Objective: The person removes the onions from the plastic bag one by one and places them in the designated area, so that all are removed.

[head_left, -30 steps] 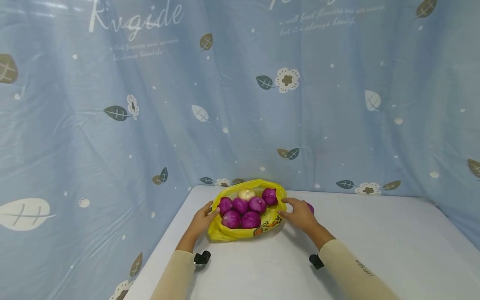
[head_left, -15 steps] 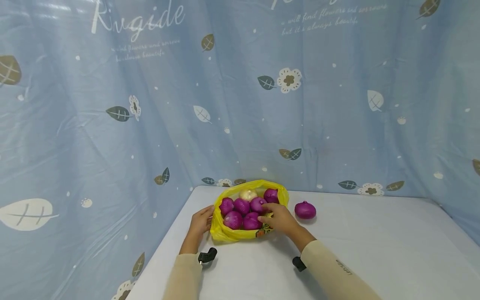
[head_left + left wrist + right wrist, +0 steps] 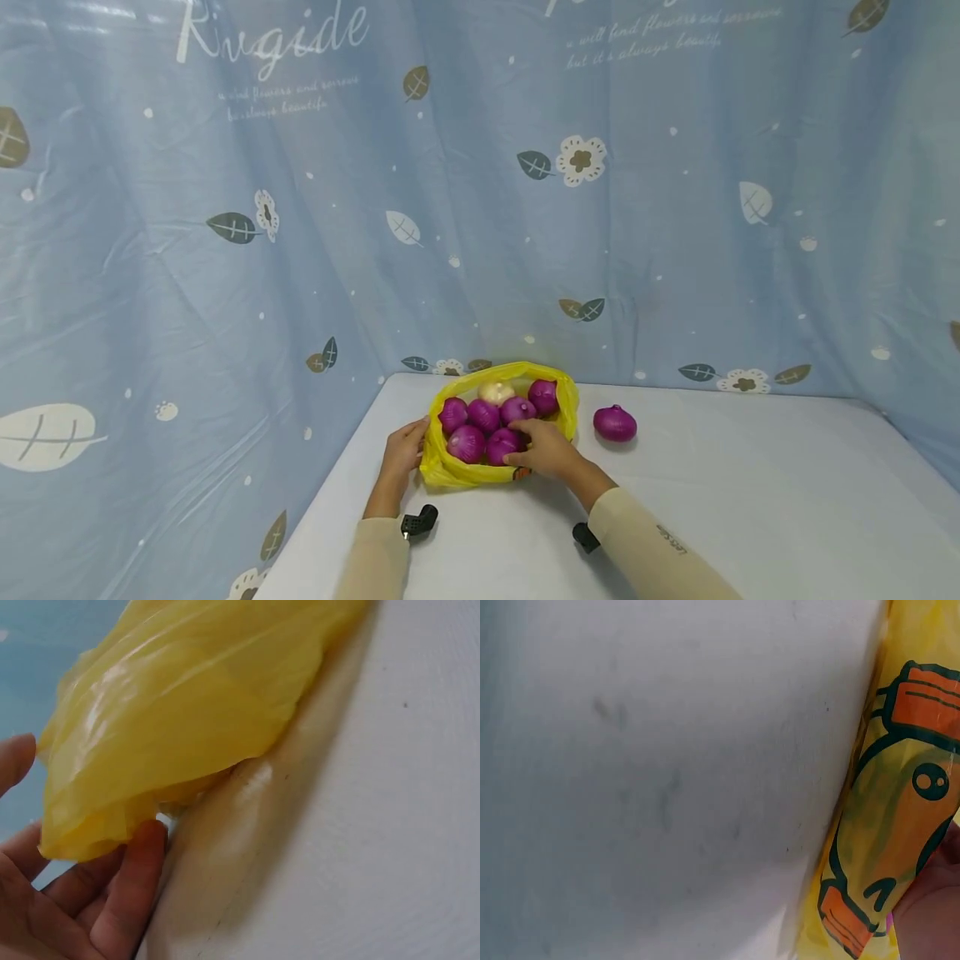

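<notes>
A yellow plastic bag (image 3: 461, 477), its mouth spread wide, lies on the table with several red onions (image 3: 483, 415) and a pale onion (image 3: 496, 392) inside. My left hand (image 3: 402, 457) rests against the bag's left side, and the left wrist view has its loosely bent fingers (image 3: 135, 877) touching the yellow film. Over the bag's front right rim reaches my right hand (image 3: 551, 454); thumb and fingers bend around the right side of the front red onion (image 3: 501, 447). The right wrist view catches only part of that hand, behind the printed bag wall (image 3: 889, 817).
Apart from the bag, a single red onion (image 3: 615, 423) sits on the white table (image 3: 735, 500) to its right. A blue curtain (image 3: 480, 208) with leaf and flower prints hangs behind the table and along its left side.
My right hand has left the lone red onion outside the bag, moved left over the rim and come onto the front onion. My left hand has shifted slightly along the bag's left side.
</notes>
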Motion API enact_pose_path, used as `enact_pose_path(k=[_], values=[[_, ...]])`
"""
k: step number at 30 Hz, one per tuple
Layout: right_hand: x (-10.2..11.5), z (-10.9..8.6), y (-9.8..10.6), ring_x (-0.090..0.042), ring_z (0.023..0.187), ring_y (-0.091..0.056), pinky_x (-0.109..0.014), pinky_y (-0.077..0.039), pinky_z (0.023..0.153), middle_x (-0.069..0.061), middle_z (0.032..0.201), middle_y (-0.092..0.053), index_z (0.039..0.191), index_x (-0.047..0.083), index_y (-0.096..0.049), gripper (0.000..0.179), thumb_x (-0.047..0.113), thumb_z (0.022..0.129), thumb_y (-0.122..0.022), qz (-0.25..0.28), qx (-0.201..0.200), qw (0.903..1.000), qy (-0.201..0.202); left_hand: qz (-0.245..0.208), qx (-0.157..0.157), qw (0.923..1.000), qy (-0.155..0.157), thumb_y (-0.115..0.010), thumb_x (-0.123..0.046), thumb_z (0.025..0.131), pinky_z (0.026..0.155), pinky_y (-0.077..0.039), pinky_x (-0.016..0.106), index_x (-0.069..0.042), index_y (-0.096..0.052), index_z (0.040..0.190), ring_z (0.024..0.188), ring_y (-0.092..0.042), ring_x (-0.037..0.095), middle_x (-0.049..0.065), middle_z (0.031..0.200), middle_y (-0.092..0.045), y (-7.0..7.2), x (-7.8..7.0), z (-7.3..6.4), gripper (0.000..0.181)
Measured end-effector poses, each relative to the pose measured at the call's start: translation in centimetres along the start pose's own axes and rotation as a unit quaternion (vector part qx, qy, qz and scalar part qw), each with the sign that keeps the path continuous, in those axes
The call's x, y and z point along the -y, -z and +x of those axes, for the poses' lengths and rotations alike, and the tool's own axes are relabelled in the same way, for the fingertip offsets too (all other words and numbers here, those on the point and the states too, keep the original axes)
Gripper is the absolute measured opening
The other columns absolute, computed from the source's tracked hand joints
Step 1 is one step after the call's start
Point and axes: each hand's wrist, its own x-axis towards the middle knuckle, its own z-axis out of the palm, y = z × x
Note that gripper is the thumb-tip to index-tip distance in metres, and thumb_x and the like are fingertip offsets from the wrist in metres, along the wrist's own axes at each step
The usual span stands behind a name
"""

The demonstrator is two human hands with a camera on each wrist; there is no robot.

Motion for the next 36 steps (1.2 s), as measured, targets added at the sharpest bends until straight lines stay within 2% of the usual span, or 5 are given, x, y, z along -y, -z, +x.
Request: enact_pose_path(k=[9, 14, 22, 26, 36], values=[[-0.1, -0.9, 0.5, -0.025, 0.106, -0.058, -0.046, -0.049, 0.093, -0.006, 0.120, -0.063, 0.133, 0.008, -0.059, 0.066, 0.049, 0.083, -0.073, 0.012, -0.030, 0.9991, -0.026, 0.004, -0.005, 1.0000, -0.004, -0.060, -0.048, 0.094, 0.071, -0.057, 0.032, 0.004, -0.057, 0.131, 0.089, -0.065, 0.020, 0.016, 0.110, -0.067, -0.1, 0.4, 0.0, 0.064], [-0.4, -0.9, 1.3, -0.025, 0.108, -0.058, -0.045, -0.050, 0.092, -0.006, 0.121, -0.063, 0.133, 0.009, -0.060, 0.071, 0.060, 0.083, -0.066, 0.016, -0.051, 0.9981, -0.030, -0.002, -0.021, 0.9998, -0.003, -0.060, -0.044, 0.095, 0.069, -0.057, 0.031, 0.001, -0.059, 0.131, 0.088, -0.065, 0.020, 0.015, 0.111, -0.067, 0.1, 0.5, 0.0, 0.058], [-0.7, -2.3, 3.3, -0.027, 0.113, -0.056, -0.049, -0.046, 0.096, -0.006, 0.123, -0.062, 0.131, 0.015, -0.062, 0.070, 0.066, 0.082, -0.062, 0.027, -0.076, 0.9935, -0.080, 0.021, -0.032, 0.9993, -0.002, -0.059, -0.045, 0.096, 0.068, -0.056, 0.030, -0.001, -0.060, 0.131, 0.088, -0.065, 0.019, 0.013, 0.112, -0.066, 0.0, 0.2, -0.7, 0.055], [-1.3, -3.1, 4.3, -0.027, 0.114, -0.056, -0.048, -0.046, 0.096, -0.007, 0.124, -0.063, 0.130, 0.012, -0.062, 0.069, 0.065, 0.085, -0.061, 0.034, -0.091, 0.9923, -0.077, 0.025, -0.033, 0.9992, -0.004, -0.061, -0.051, 0.093, 0.070, -0.056, 0.030, -0.004, -0.061, 0.131, 0.092, -0.064, 0.020, 0.013, 0.116, -0.065, 0.1, 0.6, -0.5, 0.060], [-3.0, -5.4, 7.2, -0.021, 0.097, -0.063, -0.038, -0.055, 0.080, -0.004, 0.111, -0.067, 0.130, 0.006, -0.061, 0.066, 0.058, 0.089, -0.061, 0.033, -0.105, 0.9916, -0.069, 0.010, -0.029, 0.9995, -0.009, -0.065, -0.053, 0.089, 0.070, -0.056, 0.029, -0.007, -0.065, 0.126, 0.092, -0.064, 0.021, 0.013, 0.114, -0.066, 0.2, 0.6, -0.3, 0.059]])
